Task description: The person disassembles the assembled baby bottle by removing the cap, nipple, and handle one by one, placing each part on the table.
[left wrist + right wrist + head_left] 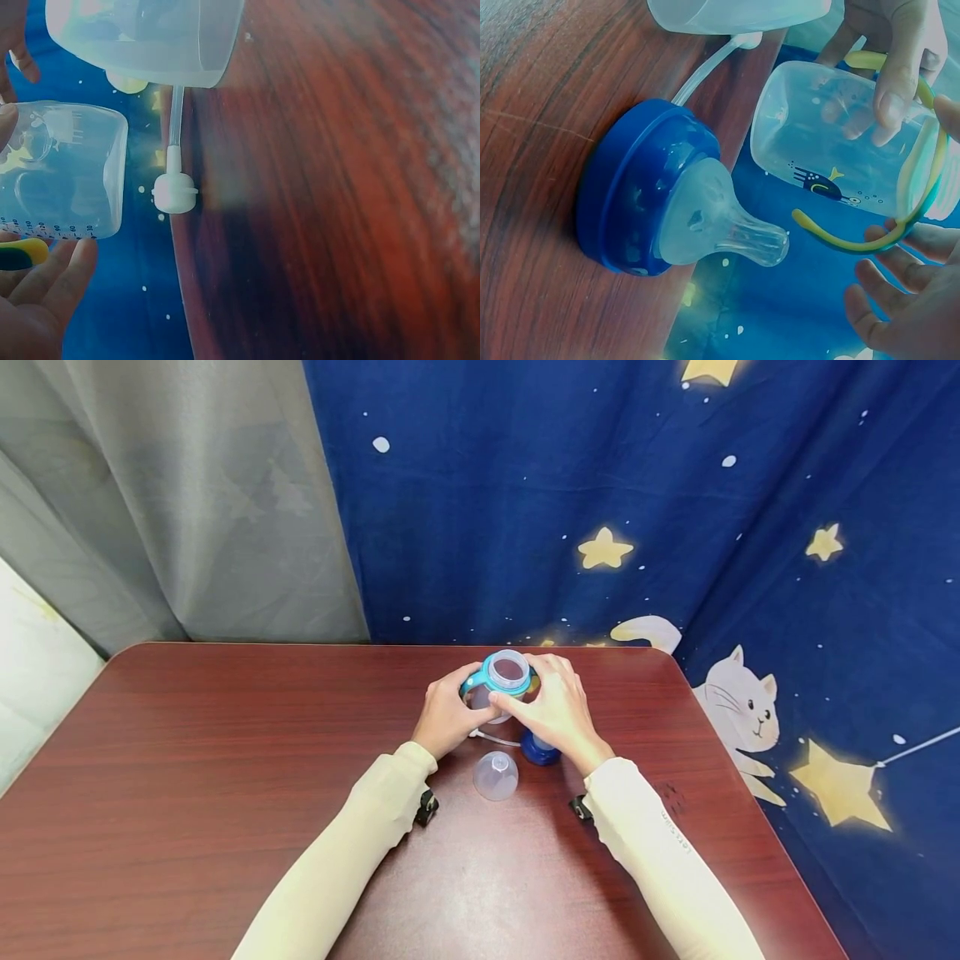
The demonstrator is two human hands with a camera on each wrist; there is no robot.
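A clear baby bottle (pixel 480 700) with a teal two-handled ring (pixel 495 681) round its neck is held up off the table, its open mouth upward. My left hand (pixel 447 710) grips the bottle's body and left handle, thumb across the front. With the thumb on the front of the ring and fingers behind it, my right hand (pixel 558 706) holds the ring's right side. In the right wrist view, a yellow-lined handle (pixel 855 244) curves beside the right fingers. Below the hands, a blue collar with a clear nipple (pixel 724 217) stands on the table.
A thin clear straw (pixel 176 112) with a white weighted end (pixel 175 193) runs from the collar. Nearer the person, a clear dome cap (pixel 496 776) sits on the brown table (pixel 225 760). Grey and starry blue curtains (pixel 480 510) hang behind the table's far edge.
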